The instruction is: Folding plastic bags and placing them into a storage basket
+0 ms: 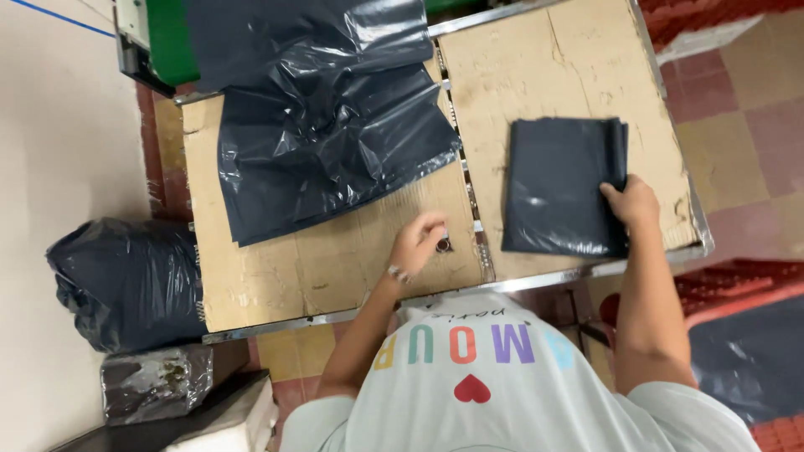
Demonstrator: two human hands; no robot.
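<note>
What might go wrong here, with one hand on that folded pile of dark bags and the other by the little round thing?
The folded stack of bags is slick plastic, and the right hand presses only its near corner, so layers might slide apart. The left hand pinches at a small round object beside the gap between the cardboard sheets; it could perhaps drop in.

— Floor (754, 100) here: red and pale tiles, worn, off to the right.

— And left, a plain cream wall (59, 125), blue line across its top corner.

— Table (335, 276) is metal-framed, topped with scuffed cardboard, two panels.

— Green machine (163, 38) at the back. Light's flat, even.
</note>
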